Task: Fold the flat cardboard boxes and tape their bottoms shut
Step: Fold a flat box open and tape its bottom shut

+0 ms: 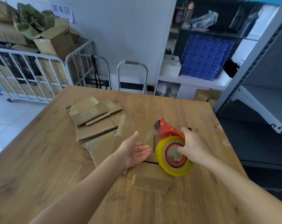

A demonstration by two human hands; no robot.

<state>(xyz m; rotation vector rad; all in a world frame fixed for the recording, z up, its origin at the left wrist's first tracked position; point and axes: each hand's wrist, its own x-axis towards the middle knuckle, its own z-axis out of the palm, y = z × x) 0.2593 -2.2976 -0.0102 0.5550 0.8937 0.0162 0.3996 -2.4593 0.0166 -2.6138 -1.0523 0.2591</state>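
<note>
Holding the red tape dispenser (167,128) in the right hand (193,147), fingers curled into the core of the yellow tape roll (161,160), dispenser head tilted up and away. Blurred around the head, so hard to read the cutter. Reaching in with the left hand (135,151) just beside the roll: wide open, palm turned up and toward the roll, fingers relaxed, gripping nothing. Running a thin clear strip of tape (149,135) from the dispenser head down toward the left thumb, faint and hard to follow. Working right over the cardboard box (151,178) in the middle of the wooden desk (40,159), one flap sticking out toward the near edge. Cannot tell whether touching the box with either hand. Just left of that and farther back, a loose stack of flat boxes (95,117), overlapping and skewed, old tape on several. Beyond the desk on the left, a metal cage trolley (24,75) packed with cartons. On the right, a blue perforated crate (204,57) on a white ledge and grey metal shelving (258,102). On the wall, a paper sign (62,11).
</note>
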